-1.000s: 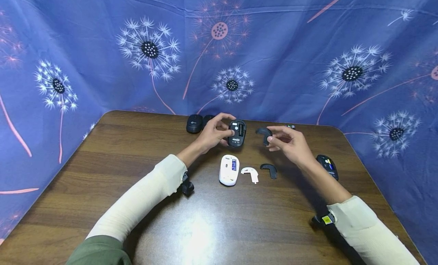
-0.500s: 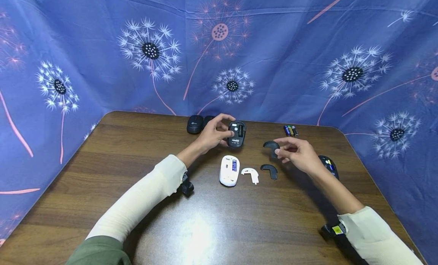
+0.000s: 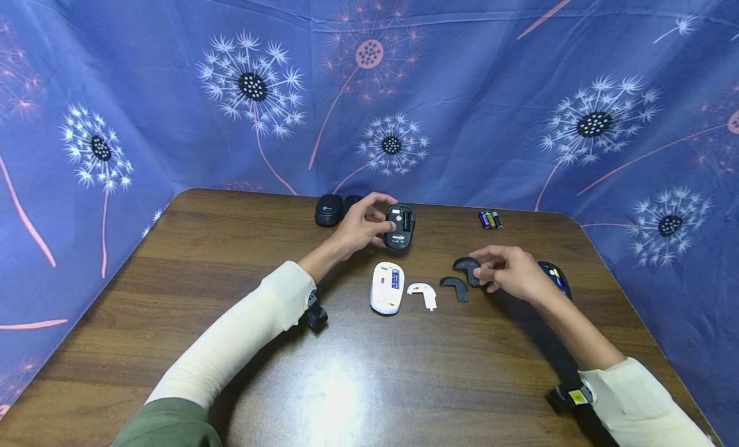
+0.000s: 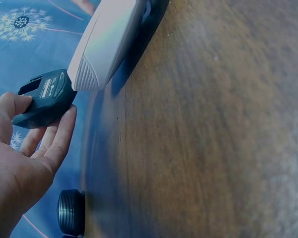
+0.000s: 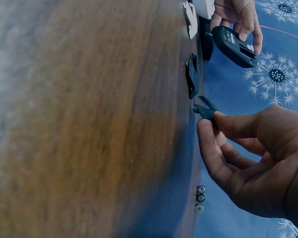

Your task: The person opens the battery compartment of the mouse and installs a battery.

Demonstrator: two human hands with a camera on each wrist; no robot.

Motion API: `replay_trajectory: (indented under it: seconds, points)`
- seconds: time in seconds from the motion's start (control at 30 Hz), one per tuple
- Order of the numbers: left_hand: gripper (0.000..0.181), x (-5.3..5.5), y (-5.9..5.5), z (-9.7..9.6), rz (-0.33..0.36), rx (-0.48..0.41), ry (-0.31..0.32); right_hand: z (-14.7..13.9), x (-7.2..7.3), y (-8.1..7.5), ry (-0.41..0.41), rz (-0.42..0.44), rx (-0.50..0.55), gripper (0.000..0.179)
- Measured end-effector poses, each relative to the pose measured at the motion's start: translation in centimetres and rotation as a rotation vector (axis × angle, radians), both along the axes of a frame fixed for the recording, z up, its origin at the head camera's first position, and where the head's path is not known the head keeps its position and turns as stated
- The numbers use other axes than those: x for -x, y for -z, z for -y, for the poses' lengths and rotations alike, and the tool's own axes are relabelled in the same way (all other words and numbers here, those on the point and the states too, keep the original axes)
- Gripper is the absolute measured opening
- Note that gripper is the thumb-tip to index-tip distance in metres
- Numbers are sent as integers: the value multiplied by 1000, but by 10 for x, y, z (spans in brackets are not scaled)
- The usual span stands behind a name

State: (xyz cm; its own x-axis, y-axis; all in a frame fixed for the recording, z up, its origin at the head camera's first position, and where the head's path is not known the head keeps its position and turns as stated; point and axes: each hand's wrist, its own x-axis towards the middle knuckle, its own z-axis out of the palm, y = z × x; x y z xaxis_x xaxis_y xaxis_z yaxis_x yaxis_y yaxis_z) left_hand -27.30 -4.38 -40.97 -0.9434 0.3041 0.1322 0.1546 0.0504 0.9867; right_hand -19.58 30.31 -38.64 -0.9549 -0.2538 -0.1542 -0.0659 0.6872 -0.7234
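My left hand (image 3: pixel 365 222) grips a black computer mouse (image 3: pixel 400 227) by its edge, underside facing me, with the battery slot uncovered. In the left wrist view the thumb lies on that mouse (image 4: pixel 48 96) and the fingers are beneath it. Between thumb and fingertips my right hand (image 3: pixel 508 270) pinches a black curved battery cover (image 3: pixel 469 267), just above the table. Another black battery cover (image 3: pixel 454 288) lies close by, with a white battery cover (image 3: pixel 424 293) to its left. A white mouse (image 3: pixel 387 288) rests upside down, a blue battery in its slot.
Several small batteries (image 3: pixel 491 220) lie near the table's back edge. Behind my right wrist is a black mouse (image 3: pixel 554 279) with its battery slot open. A black mouse (image 3: pixel 329 210) stands at the back left, beside another dark one partly hidden by my left hand.
My right hand has moved toward me and to the right, bringing the black battery cover down near the other one. The batteries behind it came into full view. My left hand has stayed put.
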Motion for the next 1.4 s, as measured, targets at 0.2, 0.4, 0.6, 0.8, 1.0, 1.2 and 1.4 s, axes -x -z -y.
replay_trajectory:
  seconds: [0.2,0.4,0.6,0.8,1.0,1.2,1.4]
  points:
    - [52,-1,0,-2,0,-38,-2,-4,-3,0,22,90,-6,47]
    - [52,-2,0,-3,4,-59,7,-6,-2,1,29,136,-4,46]
    - [53,-3,1,-4,1,-62,14,-7,-2,3,21,136,-25,44]
    - [53,-3,2,-4,4,-60,17,-8,-2,1,7,149,-27,44]
    - [53,-2,2,-5,12,-58,24,-9,0,-3,-20,167,-34,44]
    - [53,-2,2,-4,9,-54,23,-11,7,-12,-62,113,-62,45]
    - [53,-3,2,-3,11,-53,26,-13,16,-22,-74,47,-70,48]
